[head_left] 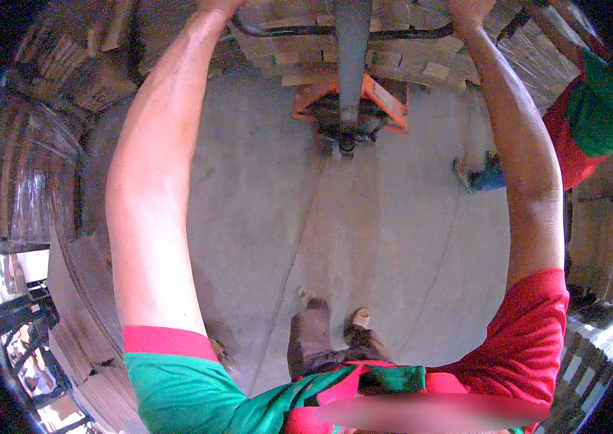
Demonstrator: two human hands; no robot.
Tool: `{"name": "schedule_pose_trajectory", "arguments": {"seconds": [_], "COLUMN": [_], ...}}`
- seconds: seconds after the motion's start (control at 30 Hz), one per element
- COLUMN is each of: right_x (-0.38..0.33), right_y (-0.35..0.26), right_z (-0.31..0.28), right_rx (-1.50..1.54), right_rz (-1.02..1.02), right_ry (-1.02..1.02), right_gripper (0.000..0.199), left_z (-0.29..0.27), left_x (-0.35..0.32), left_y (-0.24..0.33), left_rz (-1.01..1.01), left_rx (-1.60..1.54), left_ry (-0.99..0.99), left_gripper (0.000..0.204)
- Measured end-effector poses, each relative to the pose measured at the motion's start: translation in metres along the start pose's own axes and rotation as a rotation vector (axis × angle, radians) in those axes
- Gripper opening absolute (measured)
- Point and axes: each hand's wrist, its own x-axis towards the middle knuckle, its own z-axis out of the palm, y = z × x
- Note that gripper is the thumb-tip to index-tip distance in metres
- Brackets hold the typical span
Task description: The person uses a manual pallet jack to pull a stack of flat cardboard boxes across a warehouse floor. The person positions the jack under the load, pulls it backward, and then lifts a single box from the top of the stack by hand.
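Note:
A pallet jack stands ahead of me, its orange body (386,101) low on the floor. From it a grey shaft (353,54) rises toward me to a black handle bar (285,31). Both my arms reach forward to this handle. My left hand (218,4) is closed at the bar's left end, partly cut off by the upper edge. At the right end my right hand (470,10) is closed on the handle too, its fingers mostly out of view. Behind the handle lie stacked flat cardboard sheets (299,54).
Close on my right is a co-worker in a red and green shirt (599,108), one foot (463,176) near the jack. Plastic-wrapped stacks (21,166) line the left, and more cardboard (599,239) stands at right. Dark metal framework (28,311) is at lower left. Concrete floor (249,188) lies between.

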Motion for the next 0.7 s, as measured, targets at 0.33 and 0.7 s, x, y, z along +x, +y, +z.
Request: {"name": "schedule_pose_trajectory", "arguments": {"seconds": [0.33,0.7], "right_x": [-0.016,-0.046], "right_y": [0.048,0.041], "right_z": [0.06,0.076], "right_rx": [-0.236,-0.213], "right_rz": [0.022,0.089], "right_ry": [-0.042,-0.12], "right_gripper": [0.031,0.031], "left_z": [0.026,0.071], "left_x": [0.002,-0.019], "left_y": [-0.044,-0.075], "left_rz": [0.051,-0.151], "left_rx": [-0.19,-0.174], "left_ry": [0.035,-0.173], "left_gripper": [0.039,0.038]}}
